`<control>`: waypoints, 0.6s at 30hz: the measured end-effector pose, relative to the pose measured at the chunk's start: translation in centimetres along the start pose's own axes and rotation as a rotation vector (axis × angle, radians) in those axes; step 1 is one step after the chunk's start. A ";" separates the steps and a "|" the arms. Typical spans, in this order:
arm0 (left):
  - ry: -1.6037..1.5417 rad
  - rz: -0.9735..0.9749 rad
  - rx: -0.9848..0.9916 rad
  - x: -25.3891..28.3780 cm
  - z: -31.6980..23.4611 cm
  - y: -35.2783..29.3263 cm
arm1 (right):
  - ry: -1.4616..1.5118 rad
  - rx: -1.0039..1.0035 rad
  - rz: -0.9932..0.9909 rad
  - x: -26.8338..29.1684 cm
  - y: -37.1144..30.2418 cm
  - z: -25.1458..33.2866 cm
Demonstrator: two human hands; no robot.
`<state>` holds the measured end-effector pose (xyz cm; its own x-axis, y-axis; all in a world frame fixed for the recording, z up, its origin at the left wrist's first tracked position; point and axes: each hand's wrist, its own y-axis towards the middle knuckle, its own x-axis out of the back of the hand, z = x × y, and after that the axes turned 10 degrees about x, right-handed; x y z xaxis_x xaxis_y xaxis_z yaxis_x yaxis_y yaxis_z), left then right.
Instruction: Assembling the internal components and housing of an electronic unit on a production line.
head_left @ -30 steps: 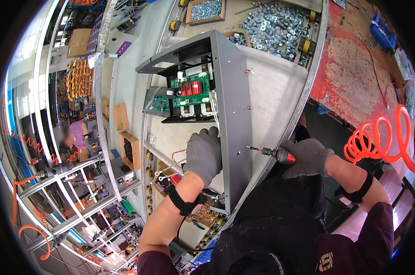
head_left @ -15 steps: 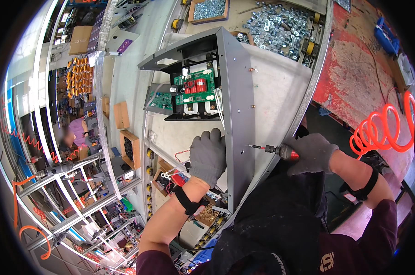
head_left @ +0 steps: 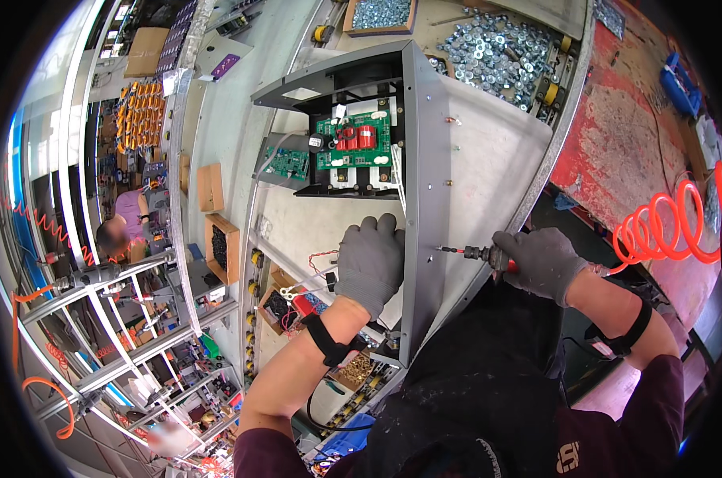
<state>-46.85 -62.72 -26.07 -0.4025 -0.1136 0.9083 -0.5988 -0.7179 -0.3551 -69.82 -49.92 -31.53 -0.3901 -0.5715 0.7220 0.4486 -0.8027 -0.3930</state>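
A grey sheet-metal case (head_left: pixel 426 207) lies on the work surface with its inside facing left. Green circuit boards (head_left: pixel 353 140) with red parts sit in its far half. My gloved left hand (head_left: pixel 370 259) is inside the near half, against the inner face of the long side panel. Its fingers are curled and the tips are hidden, so what they hold cannot be made out. In my gloved right hand (head_left: pixel 545 263) is a red and black power screwdriver (head_left: pixel 480 254). The driver's bit points left at the panel's outer face, by a hole or screw there.
Loose bolts and nuts (head_left: pixel 500 60) lie in a heap at the far end, beside a box of small metal parts (head_left: pixel 382 14). An orange coiled hose (head_left: pixel 663 231) hangs at the right. A box of black parts (head_left: pixel 221 248) stands left. Another person (head_left: pixel 126 219) works farther left.
The view has shifted a little, so the case sits slightly farther right. Both hands keep their places at the panel, the driver's bit still at its outer face.
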 end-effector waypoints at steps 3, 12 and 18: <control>-0.013 0.000 0.014 -0.2 0.1 0.0 | -0.011 -0.008 0.014 0.1 0.1 0.2; -0.002 0.053 0.026 -0.1 -0.2 -0.2 | -0.065 -0.034 -0.002 0.0 0.3 0.6; -0.304 0.049 0.073 2.8 3.0 -1.9 | 0.052 -0.095 -0.245 1.0 -1.9 -2.8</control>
<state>-44.81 -63.77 -22.19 -0.1975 -0.3411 0.9190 -0.5279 -0.7530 -0.3929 -73.27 -49.48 -31.64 -0.5194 -0.3646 0.7728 0.2597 -0.9290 -0.2637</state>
